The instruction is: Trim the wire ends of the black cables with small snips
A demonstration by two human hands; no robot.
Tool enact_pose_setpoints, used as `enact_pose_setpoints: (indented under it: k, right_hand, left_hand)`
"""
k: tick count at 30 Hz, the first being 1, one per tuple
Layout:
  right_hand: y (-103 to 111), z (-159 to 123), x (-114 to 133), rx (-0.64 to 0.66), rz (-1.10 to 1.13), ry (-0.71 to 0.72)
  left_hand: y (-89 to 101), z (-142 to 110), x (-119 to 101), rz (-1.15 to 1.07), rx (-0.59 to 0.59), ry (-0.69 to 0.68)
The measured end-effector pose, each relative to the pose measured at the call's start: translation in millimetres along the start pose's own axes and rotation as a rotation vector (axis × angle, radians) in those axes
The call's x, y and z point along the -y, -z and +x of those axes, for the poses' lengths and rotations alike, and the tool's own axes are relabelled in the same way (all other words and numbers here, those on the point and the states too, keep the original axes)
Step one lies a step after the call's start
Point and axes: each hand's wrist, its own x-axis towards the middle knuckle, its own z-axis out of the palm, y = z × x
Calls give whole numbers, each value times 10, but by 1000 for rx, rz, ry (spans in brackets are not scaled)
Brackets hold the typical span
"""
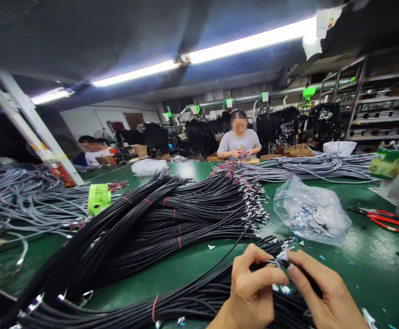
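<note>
My left hand (254, 285) is closed around a black cable near its stripped end. Thin wires (277, 262), some blue and white, stick out between the fingers. Thumb and forefinger of my right hand (319, 288) pinch a whitish bit at the tip of those wires; whether it is wrapping or insulation, I cannot tell. Below both hands runs a tied bundle of black cables (185, 299). Beyond them lie more black cable bundles (199, 214), bound with red ties, their stripped ends fanned out to the right.
A clear plastic bag (311, 212) of scraps and red-handled pliers (386, 219) lie to the right on the green table (367, 285). Grey cables (322, 165) spread across the back and left. A green plastic basket (99, 199) stands among them. A co-worker (239, 139) sits opposite.
</note>
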Motion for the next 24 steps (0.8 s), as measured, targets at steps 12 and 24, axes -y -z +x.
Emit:
enact_pose_setpoints:
  k: [12,24]
  right_hand:
    - [14,30,26,-36,56,-31]
    - [11,21,25,-76,29,-13]
  left_hand:
    - [22,10,-26,51,11,11]
    - [23,24,-40,7,12,19]
